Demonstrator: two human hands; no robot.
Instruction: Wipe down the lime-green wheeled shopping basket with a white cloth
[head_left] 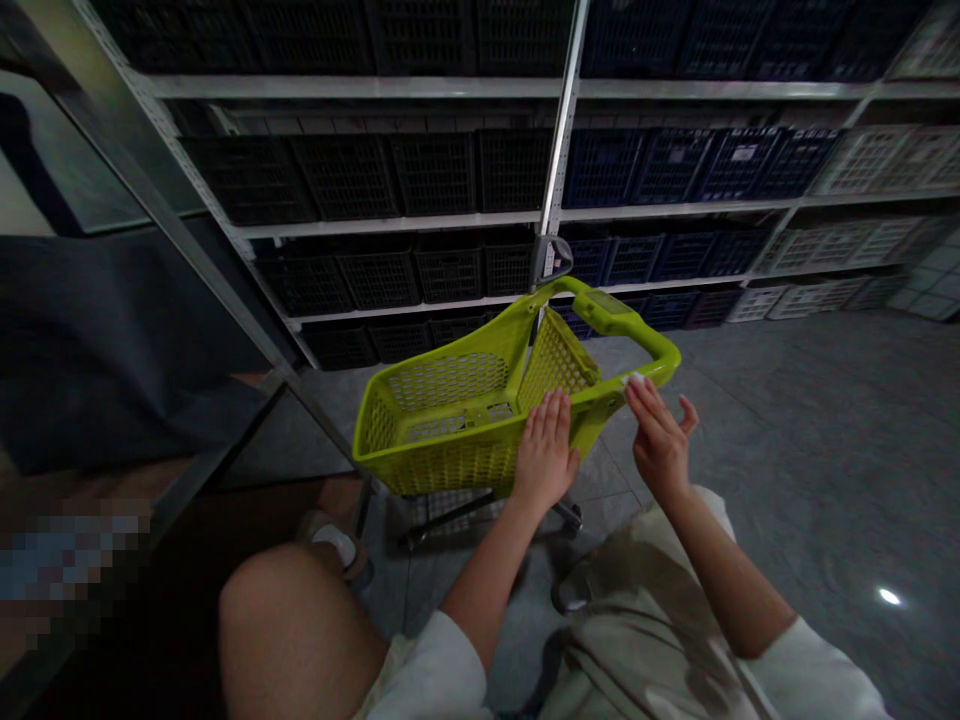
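Observation:
A lime-green plastic shopping cart (450, 410) with a mesh basket stands on the floor in front of me. My left hand (544, 452) lies flat with fingers together on the basket's near right rim. My right hand (660, 435) is beside the cart's handle (637, 335), fingers extended, pressing a small white piece (634, 380) against the lower end of the handle. The basket looks empty inside. My bare knee and light shorts fill the bottom of the view.
Metal shelving (559, 150) runs along the back, loaded with black, blue and white mesh crates (435, 170). A slanted shelf post (187, 250) passes on the left. Grey tiled floor (810, 450) spreads to the right. The cart's dark wheel frame (480, 515) sits under the basket.

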